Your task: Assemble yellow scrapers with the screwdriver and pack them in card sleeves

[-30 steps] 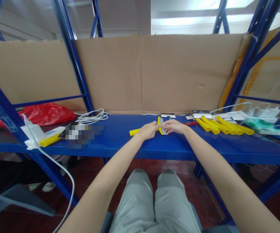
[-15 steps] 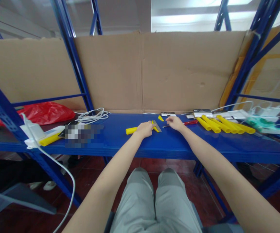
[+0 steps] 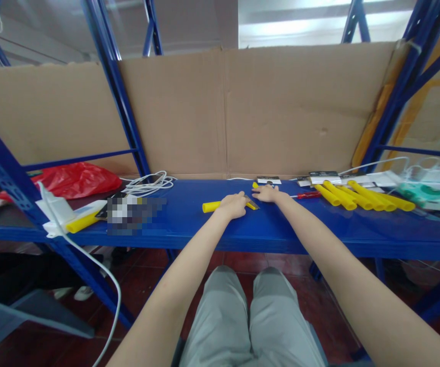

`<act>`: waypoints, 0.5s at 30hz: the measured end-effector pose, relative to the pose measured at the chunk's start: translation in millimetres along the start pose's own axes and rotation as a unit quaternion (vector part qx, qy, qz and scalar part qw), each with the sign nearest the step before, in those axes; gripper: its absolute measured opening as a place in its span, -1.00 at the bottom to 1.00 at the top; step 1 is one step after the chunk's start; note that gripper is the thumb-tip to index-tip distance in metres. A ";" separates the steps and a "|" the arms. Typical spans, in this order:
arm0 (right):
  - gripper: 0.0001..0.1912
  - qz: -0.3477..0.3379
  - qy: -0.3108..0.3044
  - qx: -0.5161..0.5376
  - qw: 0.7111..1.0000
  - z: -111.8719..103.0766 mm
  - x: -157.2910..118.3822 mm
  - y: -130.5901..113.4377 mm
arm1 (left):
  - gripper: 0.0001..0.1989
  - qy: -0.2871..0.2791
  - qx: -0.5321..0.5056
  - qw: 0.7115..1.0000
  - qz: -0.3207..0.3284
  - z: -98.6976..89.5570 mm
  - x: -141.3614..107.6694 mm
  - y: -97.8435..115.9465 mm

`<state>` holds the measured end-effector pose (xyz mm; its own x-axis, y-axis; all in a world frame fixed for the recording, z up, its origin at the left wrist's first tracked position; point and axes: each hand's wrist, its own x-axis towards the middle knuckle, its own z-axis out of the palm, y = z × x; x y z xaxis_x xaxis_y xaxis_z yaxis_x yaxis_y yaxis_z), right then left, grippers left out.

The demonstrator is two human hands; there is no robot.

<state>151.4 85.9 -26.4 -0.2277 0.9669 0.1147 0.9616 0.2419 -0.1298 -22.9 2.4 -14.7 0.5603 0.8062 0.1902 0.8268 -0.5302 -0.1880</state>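
Observation:
My left hand [image 3: 234, 206] is wrapped round a scraper with a yellow handle [image 3: 211, 206]. Its flat metal blade [image 3: 254, 203] sticks out past my fingers to the right, close to the blue tabletop. Just beyond it, my right hand [image 3: 266, 193] lies palm down with fingers stretched to the left. Those fingertips reach a small yellow piece [image 3: 255, 185], mostly covered by them; whether they grip it is unclear. A screwdriver with a red handle [image 3: 308, 195] lies behind my right wrist, its shaft partly hidden.
Several yellow tubes [image 3: 361, 197] lie in a row at the right. Black-and-white packets [image 3: 324, 177] sit along the cardboard backboard [image 3: 281, 112]. On the left are a coiled white cable [image 3: 153, 183], a red plastic bag [image 3: 77, 179] and a white cord hanging past the blue shelf post.
My right hand has moved left from the screwdriver's shaft to the yellow piece, its fingers stretching out. My left hand still holds the scraper. The view has shifted slightly.

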 end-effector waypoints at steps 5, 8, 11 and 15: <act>-0.43 0.032 -0.018 -0.022 0.999 -2.8 -7.8 -12.8 | -0.57 0.003 0.002 1.000 0.005 -0.3 0.2 1.8; -0.47 0.016 0.006 -0.032 0.999 -6.0 -16.4 -14.6 | -0.57 0.002 -0.003 1.000 0.001 -1.6 -0.4 4.2; -0.56 0.011 0.020 -0.014 1.000 -9.0 -23.7 -10.7 | -0.58 -0.001 -0.003 1.000 -0.004 -2.4 -0.6 6.3; -0.57 0.028 0.009 0.018 0.999 -11.7 -30.9 -5.9 | -0.59 -0.003 -0.001 1.000 -0.007 -2.5 -0.8 7.2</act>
<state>154.5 53.7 -17.7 -0.1699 0.9777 0.1234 0.9665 0.1897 -0.1727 -17.3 -2.7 -13.8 0.5487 0.8147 0.1877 0.8344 -0.5197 -0.1837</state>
